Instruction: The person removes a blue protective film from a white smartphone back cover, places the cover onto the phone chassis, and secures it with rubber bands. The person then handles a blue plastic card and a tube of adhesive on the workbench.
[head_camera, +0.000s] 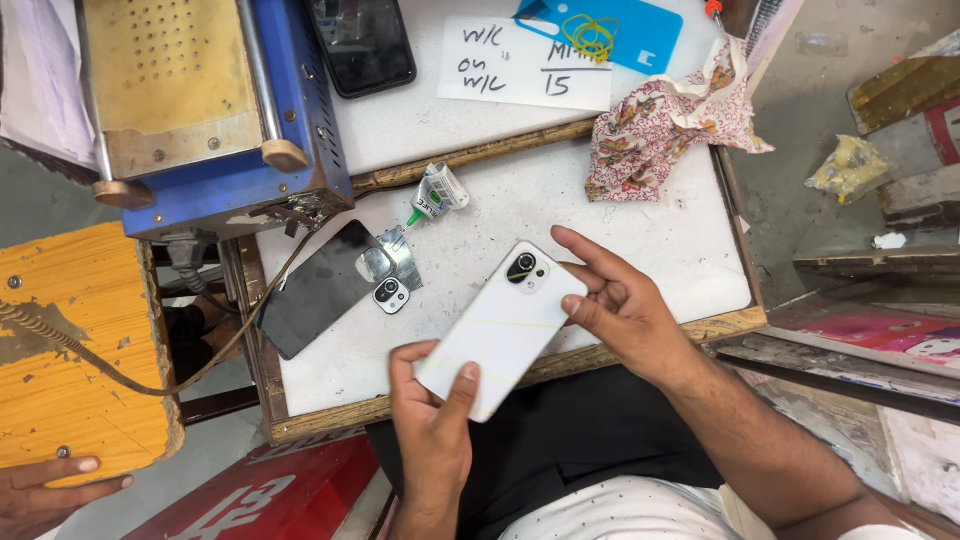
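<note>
**White phone held over the desk**

Left hand (432, 430) pinches the white phone (502, 330) at its lower end, back side up. Right hand (615, 300) has fingers spread, touching the top corner near the camera. Below, on the desk (640, 240), lie a dark screen panel (318, 290) and a small glue tube (437, 192).

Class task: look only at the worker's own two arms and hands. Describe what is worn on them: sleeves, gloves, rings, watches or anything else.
Both hands, left and right, are bare: no gloves, and no rings or watch show. The forearms are uncovered as far as the picture reaches, with no sleeve visible. Fingernails are short and unpainted.
</note>
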